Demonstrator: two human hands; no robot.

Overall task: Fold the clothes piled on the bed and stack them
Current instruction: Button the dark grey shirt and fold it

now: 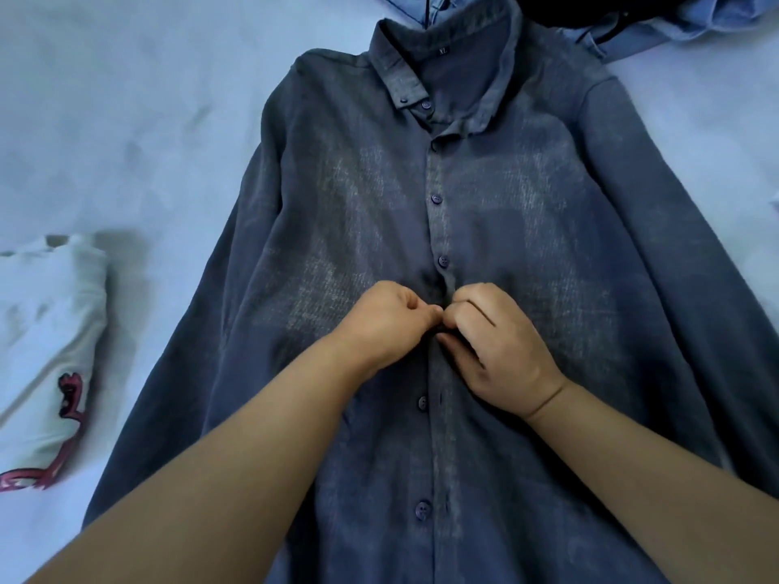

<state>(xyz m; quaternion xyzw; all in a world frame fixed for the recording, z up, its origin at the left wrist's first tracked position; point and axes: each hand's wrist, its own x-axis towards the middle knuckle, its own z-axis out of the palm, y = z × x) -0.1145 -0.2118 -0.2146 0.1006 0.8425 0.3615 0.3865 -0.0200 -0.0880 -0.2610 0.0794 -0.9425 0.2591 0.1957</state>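
One dark blue shirt [421,229] lies spread on the bed [126,99], six of its buttons [442,260] showing. One folded white garment [46,351] sits at the left edge. A heap of blue clothes [674,23] crowds the far right corner, number unclear. Two hands [390,322] meet mid-shirt.

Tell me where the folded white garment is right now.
In the head view, the folded white garment lies on the bed at the left edge, beside the left sleeve of the dark blue shirt, well left of both hands.
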